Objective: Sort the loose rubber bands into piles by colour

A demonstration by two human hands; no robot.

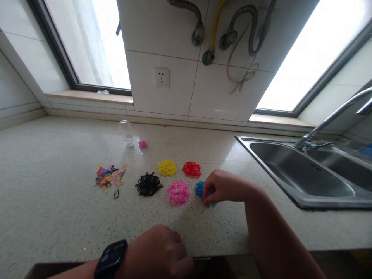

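Left hand (158, 252), a watch (111, 257) on its wrist, curls loosely closed at the front edge of the bench (72, 221); its grasp is hidden. Right hand (219, 186) touches the blue bands (199, 188), thumb and finger pinched together, any hold unclear. To their left lie pink bands (178, 192), red bands (192, 169) and yellow bands (167, 167) behind, then black bands (148, 184) and mixed bands (109, 176). Farther back, a clear bottle (126, 133) stands near a pink piece (142, 143); a sink (302, 170) is at right.

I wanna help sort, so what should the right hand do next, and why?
Probably move the right hand from the blue pile to the jumbled pile for another band: colours lie mixed there, while the other piles look like one colour each.
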